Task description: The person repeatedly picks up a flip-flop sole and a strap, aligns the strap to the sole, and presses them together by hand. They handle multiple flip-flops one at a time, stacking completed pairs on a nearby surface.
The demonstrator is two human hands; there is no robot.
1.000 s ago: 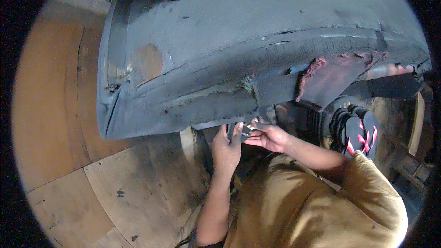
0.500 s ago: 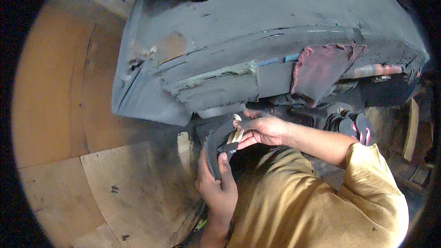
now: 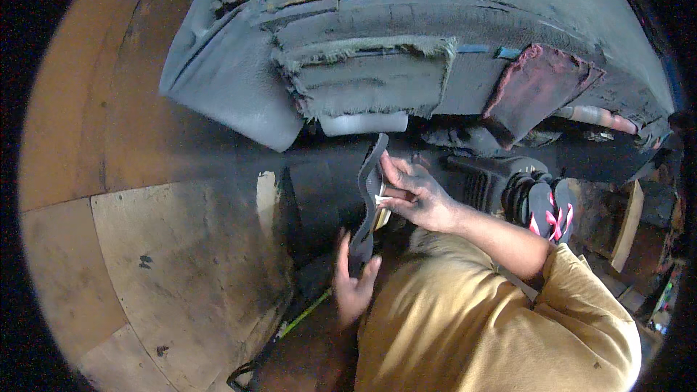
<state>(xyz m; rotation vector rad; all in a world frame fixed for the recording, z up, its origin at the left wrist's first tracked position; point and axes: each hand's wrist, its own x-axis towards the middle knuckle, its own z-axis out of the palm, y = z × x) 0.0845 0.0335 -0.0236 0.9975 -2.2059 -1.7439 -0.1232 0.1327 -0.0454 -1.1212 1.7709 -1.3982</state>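
The left hand (image 3: 353,284) sat just below centre, fingers and thumb pinched on the lower end of a dark curved strip (image 3: 368,199), a thin grey piece standing nearly upright and bowed along its length. The right hand (image 3: 412,194), at about 1 o'clock from the left, held the same strip higher up, fingers wrapped around its upper half with a small pale object (image 3: 382,207) pressed against it; what that object was could not be told. The strip's top end reached toward 12 o'clock, ending just under the large grey upholstered body (image 3: 239,80), whose torn, frayed covering (image 3: 370,76) filled the upper field. A reddish flap (image 3: 534,91) hung at 2 o'clock. A pair of dark sandals with pink straps (image 3: 548,210) lay at 3 o'clock from the right hand. Worn wooden floor boards (image 3: 167,261) lay at 9 o'clock.
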